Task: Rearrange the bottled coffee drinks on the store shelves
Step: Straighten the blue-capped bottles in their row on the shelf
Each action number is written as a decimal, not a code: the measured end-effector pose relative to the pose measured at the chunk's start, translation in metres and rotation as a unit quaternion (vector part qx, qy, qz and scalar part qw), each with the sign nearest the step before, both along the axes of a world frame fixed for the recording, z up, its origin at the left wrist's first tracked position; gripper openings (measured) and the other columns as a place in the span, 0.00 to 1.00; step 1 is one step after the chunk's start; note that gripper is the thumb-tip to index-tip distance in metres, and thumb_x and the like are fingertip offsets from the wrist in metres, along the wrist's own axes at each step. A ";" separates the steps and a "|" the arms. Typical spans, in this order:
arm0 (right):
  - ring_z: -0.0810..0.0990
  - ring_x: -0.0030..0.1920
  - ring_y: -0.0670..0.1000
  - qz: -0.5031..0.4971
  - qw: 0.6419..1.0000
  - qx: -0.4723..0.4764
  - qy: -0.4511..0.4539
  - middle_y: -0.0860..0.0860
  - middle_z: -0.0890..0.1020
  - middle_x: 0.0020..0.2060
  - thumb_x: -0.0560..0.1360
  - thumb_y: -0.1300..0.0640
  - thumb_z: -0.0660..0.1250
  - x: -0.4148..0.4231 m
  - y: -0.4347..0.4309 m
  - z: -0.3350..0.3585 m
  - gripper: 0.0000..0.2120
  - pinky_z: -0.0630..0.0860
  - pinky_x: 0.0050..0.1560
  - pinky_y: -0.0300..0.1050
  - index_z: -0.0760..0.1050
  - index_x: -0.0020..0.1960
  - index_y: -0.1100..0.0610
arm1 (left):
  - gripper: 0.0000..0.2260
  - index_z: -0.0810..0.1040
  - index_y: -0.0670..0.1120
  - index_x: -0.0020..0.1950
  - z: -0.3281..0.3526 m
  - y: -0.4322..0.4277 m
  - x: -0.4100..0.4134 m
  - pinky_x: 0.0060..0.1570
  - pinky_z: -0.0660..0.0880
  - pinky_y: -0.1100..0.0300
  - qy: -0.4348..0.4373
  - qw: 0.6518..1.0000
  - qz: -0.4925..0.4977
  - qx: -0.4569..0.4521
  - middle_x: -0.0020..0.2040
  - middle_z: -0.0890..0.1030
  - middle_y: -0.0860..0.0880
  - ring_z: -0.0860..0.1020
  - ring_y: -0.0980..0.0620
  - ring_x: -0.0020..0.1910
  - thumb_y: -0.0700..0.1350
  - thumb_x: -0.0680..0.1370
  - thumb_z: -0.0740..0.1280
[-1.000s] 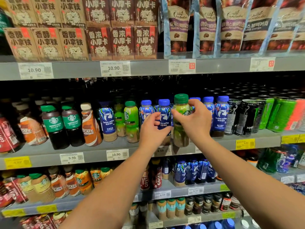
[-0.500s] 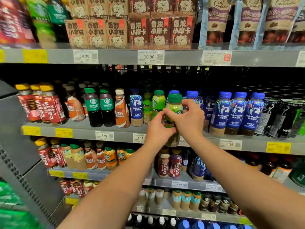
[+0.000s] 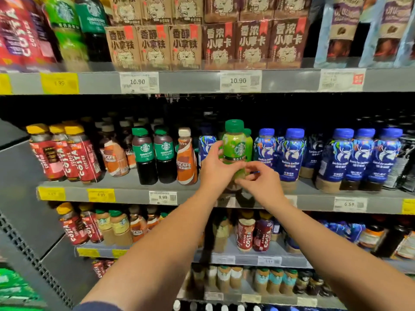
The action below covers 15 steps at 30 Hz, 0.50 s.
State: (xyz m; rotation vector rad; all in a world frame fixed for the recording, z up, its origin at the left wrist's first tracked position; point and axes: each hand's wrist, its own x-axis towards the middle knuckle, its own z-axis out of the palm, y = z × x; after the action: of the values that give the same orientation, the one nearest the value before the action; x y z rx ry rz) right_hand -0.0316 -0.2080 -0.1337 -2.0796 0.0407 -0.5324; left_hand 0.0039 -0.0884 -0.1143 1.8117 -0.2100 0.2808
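Note:
A green-labelled Starbucks bottle [image 3: 234,143] with a green cap is upright in front of the middle shelf [image 3: 125,190]. My left hand [image 3: 216,168] grips its left side and lower body. My right hand [image 3: 260,179] sits low at the bottle's right, fingers curled against its base. Another green bottle [image 3: 248,142] stands just behind it. Blue-capped bottles [image 3: 292,153] line the shelf to the right; a dark blue one [image 3: 206,142] stands to the left.
Left on the same shelf stand a Nescafe bottle [image 3: 186,157], two Americano bottles [image 3: 155,154] and red Costa bottles [image 3: 65,153]. Coffee cartons [image 3: 202,43] fill the shelf above. Lower shelves [image 3: 224,258] hold more bottles. A grey side panel [image 3: 18,198] closes the left.
The view has shifted right to left along the shelf. The green bottle has moved left with both hands; my right hand has dropped from its cap and neck to its base.

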 end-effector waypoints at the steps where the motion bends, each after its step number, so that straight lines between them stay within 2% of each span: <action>1: 0.73 0.29 0.39 -0.009 1.000 -0.002 -0.001 0.43 0.78 0.30 0.65 0.62 0.75 0.003 0.004 0.000 0.15 0.71 0.36 0.32 0.77 0.49 0.54 | 0.36 0.69 0.57 0.60 -0.003 0.001 0.005 0.53 0.78 0.49 0.007 1.000 -0.005 -0.002 0.56 0.81 0.54 0.81 0.54 0.51 0.60 0.54 0.74; 3: 0.73 0.30 0.39 -0.028 1.000 -0.011 -0.004 0.42 0.76 0.29 0.64 0.60 0.75 0.010 0.012 -0.001 0.14 0.70 0.33 0.32 0.76 0.47 0.53 | 0.32 0.69 0.59 0.56 -0.005 0.004 0.009 0.53 0.78 0.48 0.014 1.000 -0.016 0.001 0.54 0.81 0.54 0.81 0.54 0.51 0.57 0.54 0.76; 5: 0.74 0.31 0.41 -0.040 0.999 -0.016 -0.007 0.42 0.76 0.30 0.64 0.58 0.75 0.015 0.020 -0.005 0.14 0.70 0.35 0.38 0.77 0.48 0.54 | 0.29 0.71 0.53 0.57 -0.005 0.009 0.013 0.55 0.78 0.50 0.011 1.000 -0.027 -0.006 0.53 0.81 0.53 0.80 0.54 0.51 0.48 0.60 0.79; 7: 0.77 0.35 0.44 -0.055 0.998 -0.030 -0.010 0.44 0.79 0.34 0.64 0.55 0.75 0.021 0.028 -0.009 0.15 0.71 0.38 0.40 0.79 0.50 0.53 | 0.26 0.72 0.49 0.58 -0.007 0.015 0.021 0.52 0.78 0.58 0.015 0.999 -0.044 -0.028 0.49 0.79 0.55 0.79 0.56 0.48 0.41 0.64 0.78; 8: 0.78 0.37 0.45 -0.063 0.997 -0.034 -0.008 0.45 0.81 0.36 0.64 0.54 0.75 0.023 0.031 -0.009 0.16 0.72 0.39 0.41 0.79 0.51 0.53 | 0.25 0.72 0.48 0.58 -0.007 0.019 0.024 0.51 0.78 0.60 0.017 0.998 -0.049 -0.035 0.48 0.79 0.55 0.79 0.57 0.47 0.41 0.65 0.78; 12: 0.80 0.41 0.48 -0.086 0.995 -0.050 -0.006 0.47 0.82 0.38 0.66 0.55 0.73 0.031 0.044 -0.007 0.15 0.75 0.42 0.42 0.79 0.53 0.53 | 0.32 0.73 0.50 0.59 -0.012 0.025 0.038 0.54 0.78 0.52 -0.003 1.000 -0.021 -0.014 0.55 0.79 0.48 0.79 0.52 0.52 0.56 0.58 0.76; 15: 0.79 0.39 0.47 -0.103 0.992 -0.066 -0.017 0.47 0.81 0.37 0.68 0.55 0.72 0.036 0.049 -0.010 0.13 0.72 0.38 0.41 0.80 0.52 0.54 | 0.35 0.74 0.49 0.62 -0.022 0.023 0.049 0.55 0.78 0.50 -0.002 1.000 -0.010 0.005 0.55 0.79 0.48 0.79 0.51 0.52 0.58 0.58 0.75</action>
State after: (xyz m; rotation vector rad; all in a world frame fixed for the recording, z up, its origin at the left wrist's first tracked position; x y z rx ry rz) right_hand 0.0042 -0.1586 -0.1436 -2.2080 0.2072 -0.7124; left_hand 0.0527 -0.0650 -0.1366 1.8177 -0.2323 0.2691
